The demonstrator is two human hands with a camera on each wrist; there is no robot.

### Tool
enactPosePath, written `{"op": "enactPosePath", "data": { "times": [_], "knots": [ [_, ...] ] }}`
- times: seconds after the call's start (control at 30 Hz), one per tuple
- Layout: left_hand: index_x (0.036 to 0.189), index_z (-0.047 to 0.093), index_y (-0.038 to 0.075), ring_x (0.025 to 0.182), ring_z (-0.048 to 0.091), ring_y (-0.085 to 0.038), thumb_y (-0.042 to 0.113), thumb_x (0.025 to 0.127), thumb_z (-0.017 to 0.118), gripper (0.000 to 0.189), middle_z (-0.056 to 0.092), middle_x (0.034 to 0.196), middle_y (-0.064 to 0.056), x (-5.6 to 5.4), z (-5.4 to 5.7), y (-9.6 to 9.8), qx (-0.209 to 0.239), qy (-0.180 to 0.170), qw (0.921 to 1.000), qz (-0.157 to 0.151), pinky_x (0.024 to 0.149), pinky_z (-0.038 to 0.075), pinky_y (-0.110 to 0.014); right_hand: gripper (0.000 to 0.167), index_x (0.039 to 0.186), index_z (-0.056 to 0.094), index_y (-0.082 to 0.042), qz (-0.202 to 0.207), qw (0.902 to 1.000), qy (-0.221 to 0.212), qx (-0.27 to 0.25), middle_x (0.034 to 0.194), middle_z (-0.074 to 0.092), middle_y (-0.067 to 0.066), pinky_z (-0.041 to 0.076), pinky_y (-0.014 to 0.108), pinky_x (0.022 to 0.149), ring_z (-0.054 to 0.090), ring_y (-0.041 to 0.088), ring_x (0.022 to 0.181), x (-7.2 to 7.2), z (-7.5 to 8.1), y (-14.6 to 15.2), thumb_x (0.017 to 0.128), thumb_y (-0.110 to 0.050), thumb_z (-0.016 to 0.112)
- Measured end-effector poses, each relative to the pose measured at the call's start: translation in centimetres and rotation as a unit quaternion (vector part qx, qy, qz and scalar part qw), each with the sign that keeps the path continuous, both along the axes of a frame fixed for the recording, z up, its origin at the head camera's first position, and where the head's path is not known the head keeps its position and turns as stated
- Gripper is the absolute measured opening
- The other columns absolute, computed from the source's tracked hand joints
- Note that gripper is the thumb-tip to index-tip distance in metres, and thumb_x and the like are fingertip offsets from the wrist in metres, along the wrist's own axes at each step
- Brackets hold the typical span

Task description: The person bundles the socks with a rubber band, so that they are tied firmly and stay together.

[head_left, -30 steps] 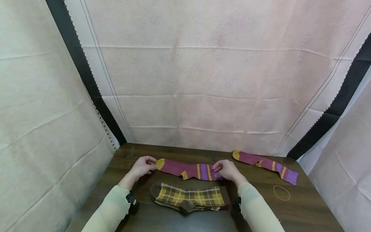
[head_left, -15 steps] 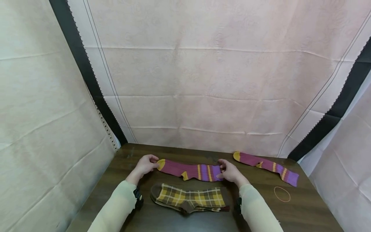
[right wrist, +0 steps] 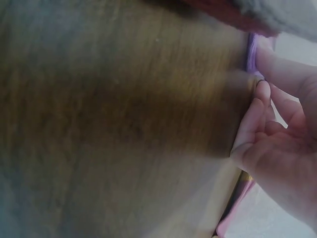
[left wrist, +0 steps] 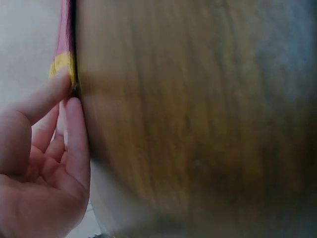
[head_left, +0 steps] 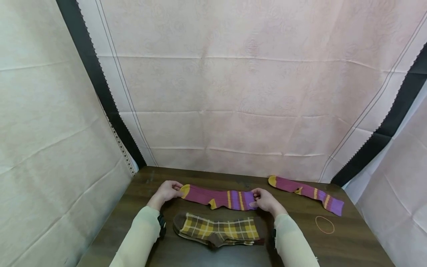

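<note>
A maroon sock (head_left: 207, 195) with yellow toe and heel and a striped purple cuff lies lengthwise across the table. At its toe end my left hand (head_left: 167, 192) pinches the yellow tip; in the left wrist view the thumb (left wrist: 49, 96) lies over the toe (left wrist: 63, 61). My right hand (head_left: 265, 201) pinches the purple cuff edge at the other end, and the cuff (right wrist: 252, 53) shows by the thumb in the right wrist view. Nearer the body, between the forearms, lies a stack of yellow-and-brown plaid socks (head_left: 220, 229).
A matching maroon sock (head_left: 305, 190) lies at the back right of the dark wooden table (head_left: 350, 244). In front of it is a thin rubber band (head_left: 324, 224). Pale fabric walls (head_left: 233, 92) with black edging stand behind and at both sides.
My right hand has shifted slightly right, from over the purple stripes to the cuff's end. My left hand has edged right onto the toe. The maroon sock has barely moved.
</note>
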State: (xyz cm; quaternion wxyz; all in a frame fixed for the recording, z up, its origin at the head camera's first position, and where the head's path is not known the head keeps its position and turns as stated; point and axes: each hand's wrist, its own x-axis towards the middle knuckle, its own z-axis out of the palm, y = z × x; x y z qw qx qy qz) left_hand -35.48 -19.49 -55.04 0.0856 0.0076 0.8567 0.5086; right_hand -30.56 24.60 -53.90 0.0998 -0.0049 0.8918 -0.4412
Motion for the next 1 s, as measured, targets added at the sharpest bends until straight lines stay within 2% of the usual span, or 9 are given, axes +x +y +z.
{"op": "enactPosePath", "data": {
  "times": [0.13,0.27,0.43,0.67,0.77,1.0],
  "knots": [
    [0.116,0.074,-0.008,0.089,0.068,-0.019,0.002,0.092,0.082,0.028,0.073,0.103,-0.014,0.41,-0.03,-0.03,0.012,0.003,0.9999,-0.006,0.077,0.059,-0.031,0.044,0.128,0.062,0.005,0.002,1.0,0.002,-0.002,0.121,0.061,0.017,0.05,0.045,0.094,0.057,0.03,0.105,0.01,-0.34,0.15,0.09,0.001,0.084],
    [0.114,0.076,-0.005,0.09,0.068,-0.019,0.01,0.095,0.082,0.024,0.074,0.105,-0.012,0.7,-0.17,0.17,0.01,0.005,0.9999,0.0,0.079,0.059,-0.031,0.044,0.128,0.063,0.004,-0.001,1.0,0.003,-0.006,0.122,0.062,0.016,0.05,0.047,0.098,0.058,0.03,0.108,-0.13,-0.7,0.39,0.089,0.002,0.084],
    [0.108,0.078,-0.001,0.086,0.066,-0.018,0.013,0.095,0.083,0.02,0.073,0.1,-0.009,0.89,-0.36,0.19,-0.004,0.004,0.9999,0.014,0.075,0.057,-0.03,0.044,0.128,0.063,0.005,0.001,0.9999,0.002,-0.013,0.121,0.062,0.016,0.049,0.047,0.098,0.057,0.029,0.107,-0.26,-0.83,0.48,0.089,0.003,0.084],
    [0.105,0.077,0.001,0.084,0.066,-0.018,0.014,0.094,0.083,0.018,0.073,0.098,-0.007,0.8,-0.44,-0.07,-0.018,0.015,0.9997,0.012,0.075,0.055,-0.031,0.044,0.13,0.063,0.004,-0.007,0.9999,-0.001,-0.014,0.123,0.062,0.016,0.049,0.049,0.1,0.058,0.031,0.11,-0.26,-0.56,0.33,0.09,0.003,0.083],
    [0.104,0.077,0.001,0.083,0.065,-0.018,0.014,0.093,0.084,0.017,0.073,0.095,-0.007,0.83,-0.37,-0.08,-0.025,0.022,0.9994,0.014,0.074,0.055,-0.031,0.044,0.13,0.062,0.005,0.002,0.9999,0.0,-0.012,0.123,0.062,0.018,0.05,0.049,0.099,0.059,0.032,0.111,-0.14,-0.4,0.34,0.091,0.003,0.082],
    [0.102,0.077,0.002,0.082,0.065,-0.018,0.014,0.093,0.083,0.016,0.072,0.093,-0.007,0.8,-0.32,-0.11,-0.024,0.023,0.9993,0.018,0.072,0.054,-0.031,0.042,0.132,0.062,0.006,0.011,0.9996,-0.001,-0.027,0.126,0.063,0.019,0.05,0.051,0.1,0.058,0.033,0.113,0.23,-0.15,0.3,0.096,-0.006,0.079]
  ]
}}
